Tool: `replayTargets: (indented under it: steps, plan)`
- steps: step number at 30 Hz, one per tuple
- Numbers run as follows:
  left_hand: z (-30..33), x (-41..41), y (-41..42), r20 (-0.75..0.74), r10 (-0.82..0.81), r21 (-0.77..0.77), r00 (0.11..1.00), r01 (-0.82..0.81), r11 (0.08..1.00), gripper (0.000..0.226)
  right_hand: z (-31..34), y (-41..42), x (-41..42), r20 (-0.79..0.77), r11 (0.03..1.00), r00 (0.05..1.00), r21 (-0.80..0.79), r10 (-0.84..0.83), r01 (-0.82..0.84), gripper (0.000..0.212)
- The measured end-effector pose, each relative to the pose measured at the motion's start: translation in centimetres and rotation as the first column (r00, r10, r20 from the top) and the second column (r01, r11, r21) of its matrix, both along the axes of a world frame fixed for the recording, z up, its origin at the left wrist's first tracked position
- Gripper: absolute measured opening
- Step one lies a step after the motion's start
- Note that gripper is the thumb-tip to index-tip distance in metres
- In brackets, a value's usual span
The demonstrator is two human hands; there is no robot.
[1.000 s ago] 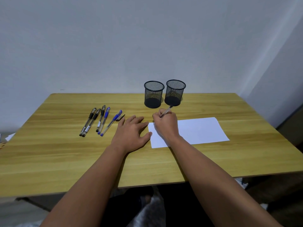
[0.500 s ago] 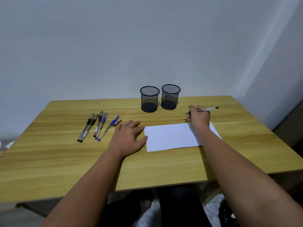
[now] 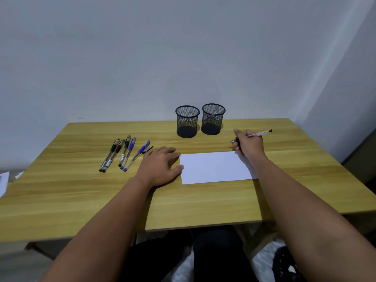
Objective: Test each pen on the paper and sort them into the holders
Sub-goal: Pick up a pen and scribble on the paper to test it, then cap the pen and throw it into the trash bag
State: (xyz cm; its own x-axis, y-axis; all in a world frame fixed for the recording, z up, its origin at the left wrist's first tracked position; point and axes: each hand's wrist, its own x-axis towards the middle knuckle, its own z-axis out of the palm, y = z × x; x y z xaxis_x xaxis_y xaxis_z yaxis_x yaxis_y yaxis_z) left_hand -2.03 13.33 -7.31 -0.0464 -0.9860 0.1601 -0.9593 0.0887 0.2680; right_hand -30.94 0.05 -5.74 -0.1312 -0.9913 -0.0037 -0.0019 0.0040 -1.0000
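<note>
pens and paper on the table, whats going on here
A person is testing pens. The right hand grips one pen beyond the far right corner of the white paper, tip off the sheet. The left hand rests flat on the table by the paper's left edge. Five more pens lie in a row to the left, a loose black cap beside them. Both mesh holders at the back look empty.

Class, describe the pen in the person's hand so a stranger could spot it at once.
Start at the two mesh holders at the table's far edge, then look right. The right hand grips the pen beyond the paper; unlike the pens lying left, it is held.
</note>
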Motion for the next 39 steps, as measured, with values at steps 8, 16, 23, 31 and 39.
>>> replayTargets:
  steps: [8, 16, 23, 31, 39]
  plan:
    - [2.7, 2.7, -0.9, 0.299, 0.390, -0.142, 0.871, -0.364, 0.921, 0.034, 1.9, 0.7, 1.8, -0.067, 0.994, 0.997, -0.103, 0.036, -0.043, 0.041]
    - [2.2, 3.4, -1.6, 0.385, 0.422, -0.100, 0.821, -0.418, 0.903, 0.027, 2.4, 1.0, 3.5, -0.119, 0.987, 0.990, -0.130, 0.074, -0.090, 0.049]
    - [3.7, 1.8, -1.4, 0.129, 0.302, -0.211, 0.945, -0.271, 0.939, 0.019, 4.2, 3.1, 3.1, -0.047, 0.979, 0.985, -0.113, 0.167, -0.171, 0.040]
    - [9.1, -3.6, 0.2, -0.514, 0.037, -0.138, 0.857, -0.125, 0.983, 0.012, 9.0, 7.1, 1.9, 0.116, 0.928, 0.921, -0.026, 0.372, -0.372, 0.008]
    - [12.7, -7.9, 2.2, -0.654, -0.102, -0.134, 0.749, 0.018, 0.991, 0.016, 10.3, 11.0, 0.1, 0.125, 0.947, 0.939, -0.089, 0.319, -0.310, 0.011]
